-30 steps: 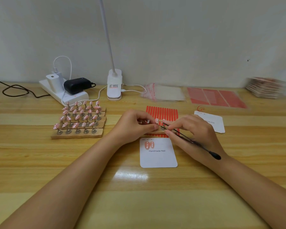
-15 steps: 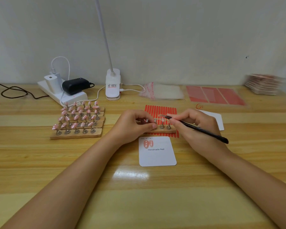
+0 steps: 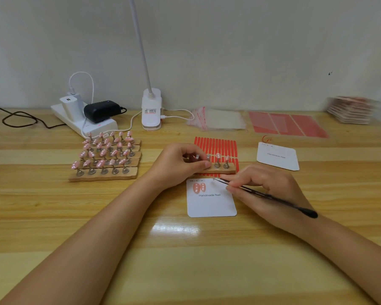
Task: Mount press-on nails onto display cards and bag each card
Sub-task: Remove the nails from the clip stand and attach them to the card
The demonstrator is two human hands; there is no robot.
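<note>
1. head view: the display card (image 3: 211, 200), white with rounded corners and printed "handmade nail", lies flat on the counter (image 3: 185, 260) in front of the person, with two pink press-on nails (image 3: 199, 187) side by side near its top left.
2. just behind the card, a small wooden strip (image 3: 220, 171) lies on a sheet of red adhesive strips (image 3: 216, 146); two pink nails on metal stands (image 3: 221, 160) rise from its right half.
3. the left hand (image 3: 180, 166) rests on the left end of that strip, its fingers (image 3: 204, 164) curled and pinching a small stand there; what sits on top of the stand is hidden.
4. the right hand (image 3: 266, 190) grips black tweezers (image 3: 262, 194) like a pen, fingers curled round the shaft. the tip lies at the card's upper right edge; whether it carries a nail is too small to tell.
5. to the left, a larger wooden block (image 3: 103, 175) holds rows of pink nails with white dots on stands.
6. to the right, a second white card (image 3: 277, 157) lies well apart from the first.
7. along the back of the counter stand a white power strip (image 3: 86, 124) with a white charger and a black adapter (image 3: 100, 111) plugged in, a white lamp base (image 3: 151, 111) with a thin neck, a pile of clear bags (image 3: 218, 119), a red sheet (image 3: 288, 126), and a blurred stack of finished cards (image 3: 352, 111) at far right.
8. a black cable (image 3: 20, 117) loops at far left.
</note>
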